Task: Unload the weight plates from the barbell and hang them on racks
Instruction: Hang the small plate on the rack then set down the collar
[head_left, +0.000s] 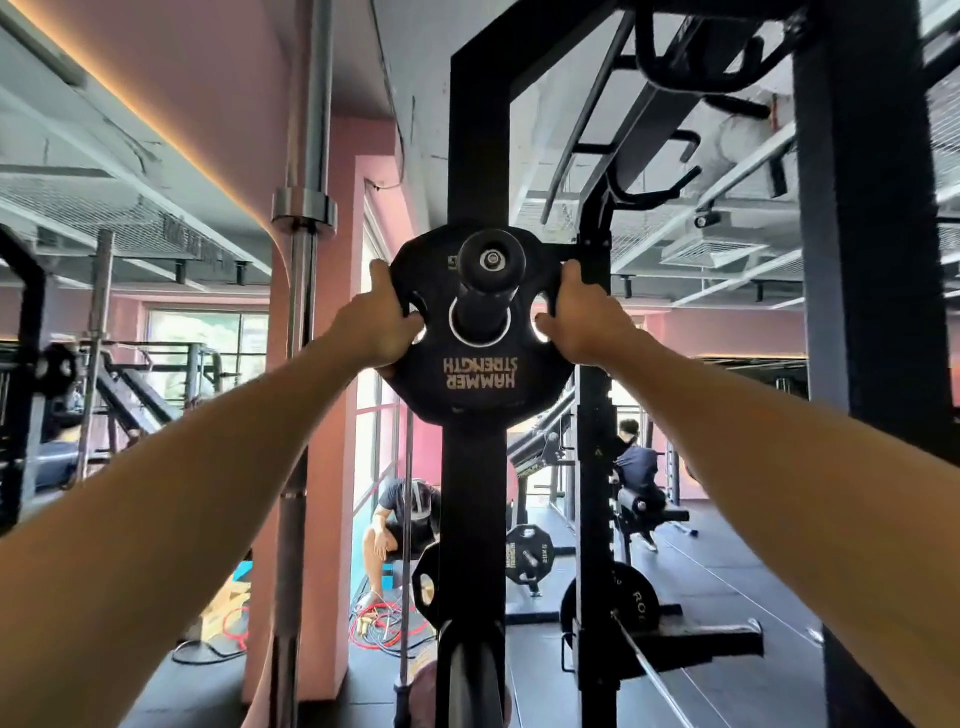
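Now both hands grip the weight plate by its cut-outs, left hand (387, 322) and right hand (582, 317) on opposite sides. The weight plate (480, 379) sits threaded on the storage peg (491, 280) of the black rack upright (478, 130); push it evenly, square to the peg, until flush.

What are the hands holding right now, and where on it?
Both hands grip the weight plate, already on the rack peg: left hand at its left grip hole, right hand at its right.
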